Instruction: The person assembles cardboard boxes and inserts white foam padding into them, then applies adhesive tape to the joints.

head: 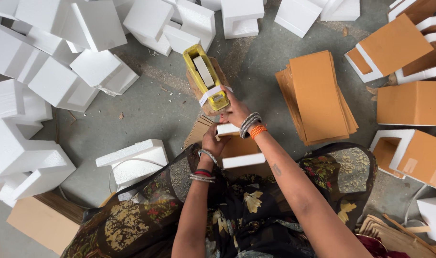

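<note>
A yellow tape dispenser (204, 76) stands on a small wooden block on the grey floor, with a strip of whitish tape (212, 92) drawn from its near end. My right hand (234, 111) pinches that strip just below the dispenser. My left hand (213, 141) holds the edge of a white foam piece backed with brown cardboard (237, 152) that rests in my lap. Both wrists carry several bangles.
Many white foam blocks (60, 57) lie heaped at the left and along the top. A stack of brown cardboard sheets (318, 98) lies at the right, with cardboard-faced foam pieces (409, 153) beyond it. One foam block (134, 160) sits by my left knee.
</note>
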